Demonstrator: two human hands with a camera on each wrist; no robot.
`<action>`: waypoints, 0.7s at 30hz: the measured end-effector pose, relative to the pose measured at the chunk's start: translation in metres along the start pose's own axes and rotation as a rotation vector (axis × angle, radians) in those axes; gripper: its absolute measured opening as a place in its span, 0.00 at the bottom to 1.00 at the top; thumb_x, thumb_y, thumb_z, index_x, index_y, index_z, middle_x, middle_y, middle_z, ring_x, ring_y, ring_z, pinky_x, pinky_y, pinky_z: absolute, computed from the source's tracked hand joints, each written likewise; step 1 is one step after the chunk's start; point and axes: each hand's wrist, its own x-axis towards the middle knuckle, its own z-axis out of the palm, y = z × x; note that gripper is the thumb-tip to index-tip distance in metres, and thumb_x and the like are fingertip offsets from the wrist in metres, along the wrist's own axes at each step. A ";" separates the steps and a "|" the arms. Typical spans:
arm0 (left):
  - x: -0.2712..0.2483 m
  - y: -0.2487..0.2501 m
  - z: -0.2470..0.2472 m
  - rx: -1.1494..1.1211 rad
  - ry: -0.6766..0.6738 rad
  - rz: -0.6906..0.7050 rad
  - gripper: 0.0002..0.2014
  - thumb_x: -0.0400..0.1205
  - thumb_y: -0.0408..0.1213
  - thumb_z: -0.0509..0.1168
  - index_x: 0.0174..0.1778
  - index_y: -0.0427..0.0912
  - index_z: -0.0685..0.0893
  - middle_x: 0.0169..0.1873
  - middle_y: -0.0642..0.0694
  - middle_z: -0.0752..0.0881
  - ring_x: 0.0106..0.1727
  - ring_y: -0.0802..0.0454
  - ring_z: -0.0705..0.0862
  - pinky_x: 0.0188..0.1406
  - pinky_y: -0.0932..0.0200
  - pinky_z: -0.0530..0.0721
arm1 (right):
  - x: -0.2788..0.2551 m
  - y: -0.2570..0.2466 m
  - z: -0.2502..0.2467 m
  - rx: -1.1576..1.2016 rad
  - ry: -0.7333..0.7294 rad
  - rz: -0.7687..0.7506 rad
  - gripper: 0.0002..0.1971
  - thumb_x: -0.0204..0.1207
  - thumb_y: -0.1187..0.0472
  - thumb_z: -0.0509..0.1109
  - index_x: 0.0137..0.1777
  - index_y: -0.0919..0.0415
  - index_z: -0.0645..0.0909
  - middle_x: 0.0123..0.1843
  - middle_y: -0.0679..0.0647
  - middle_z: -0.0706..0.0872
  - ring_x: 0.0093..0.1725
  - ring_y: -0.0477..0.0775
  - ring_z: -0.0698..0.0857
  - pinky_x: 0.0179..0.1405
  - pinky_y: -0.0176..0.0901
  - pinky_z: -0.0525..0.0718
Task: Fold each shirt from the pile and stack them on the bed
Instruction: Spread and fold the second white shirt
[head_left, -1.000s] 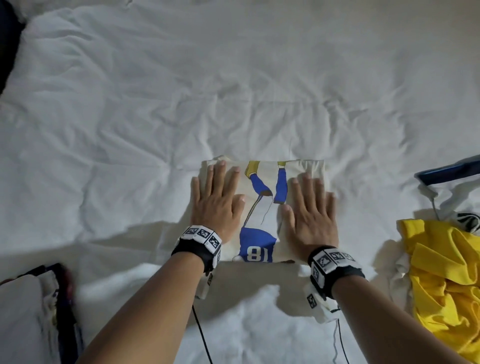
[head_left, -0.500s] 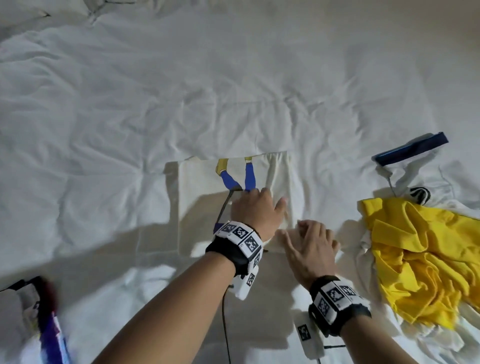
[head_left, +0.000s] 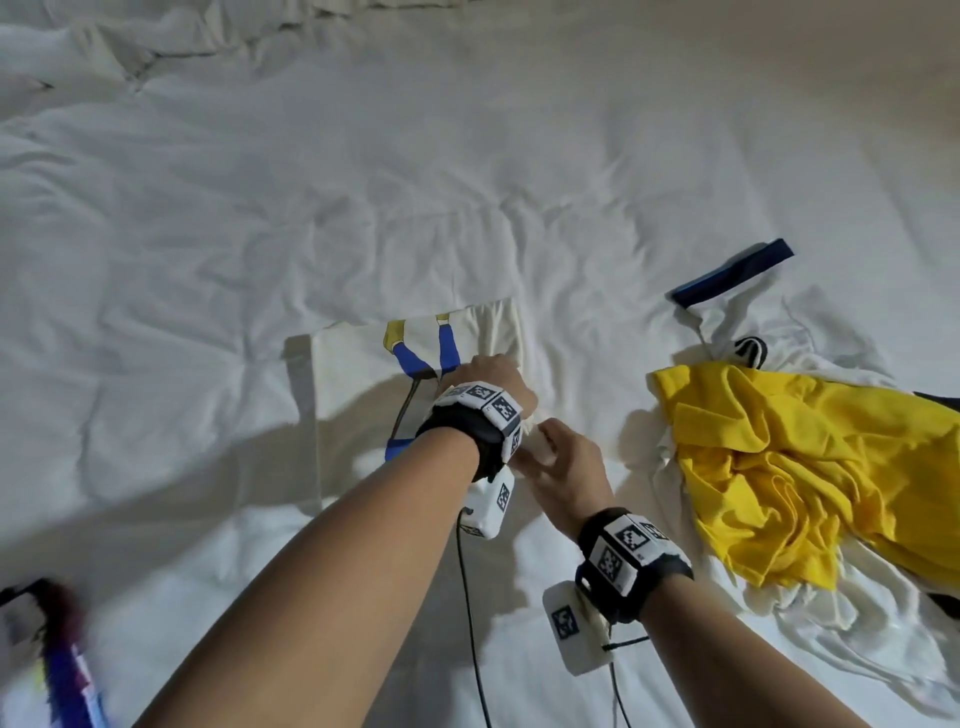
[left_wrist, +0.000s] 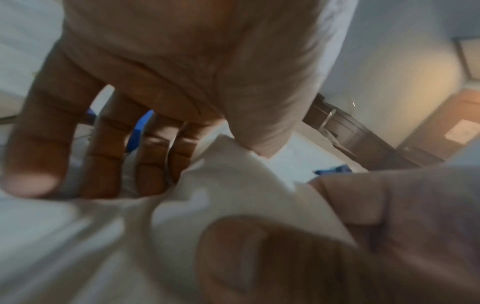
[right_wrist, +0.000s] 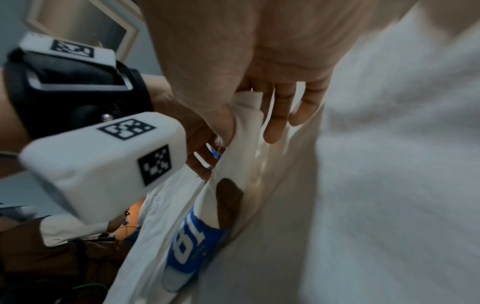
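Looks like the folded shirt (head_left: 363, 364) is being picked up for stacking: right hand (head_left: 566, 467) pinches its near-right corner, left hand (head_left: 488, 379) lies open on it, so next it needs lifting without unfolding.

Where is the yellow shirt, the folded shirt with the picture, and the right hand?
yellow shirt (head_left: 779, 457): head view, middle of its crumpled cloth.
folded shirt (head_left: 358, 374): head view, bare cream part left of the print.
right hand (head_left: 569, 462): head view, back of the hand.

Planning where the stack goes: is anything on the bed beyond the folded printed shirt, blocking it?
Nothing visible. Beyond the folded shirt lies only bare white sheet. The yellow shirt is off to its right.
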 end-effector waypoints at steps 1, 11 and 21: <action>0.000 -0.003 -0.004 -0.038 -0.003 -0.012 0.15 0.82 0.42 0.63 0.62 0.41 0.80 0.54 0.44 0.84 0.56 0.38 0.86 0.44 0.53 0.77 | -0.002 -0.003 0.000 0.047 0.009 -0.001 0.17 0.76 0.53 0.78 0.36 0.59 0.73 0.30 0.50 0.77 0.30 0.52 0.71 0.27 0.36 0.66; -0.050 -0.017 -0.078 -1.068 0.052 0.163 0.06 0.76 0.33 0.68 0.45 0.34 0.82 0.33 0.38 0.86 0.35 0.39 0.90 0.38 0.33 0.93 | -0.019 -0.094 -0.042 0.030 0.564 -0.523 0.11 0.71 0.68 0.82 0.51 0.66 0.86 0.45 0.52 0.82 0.40 0.42 0.77 0.39 0.29 0.77; -0.087 -0.146 -0.049 -1.255 -0.010 -0.031 0.04 0.77 0.32 0.70 0.40 0.39 0.81 0.27 0.42 0.74 0.23 0.47 0.77 0.24 0.61 0.74 | -0.057 -0.113 0.060 -0.462 0.270 -0.961 0.08 0.69 0.75 0.78 0.46 0.69 0.85 0.42 0.62 0.80 0.38 0.64 0.76 0.33 0.58 0.76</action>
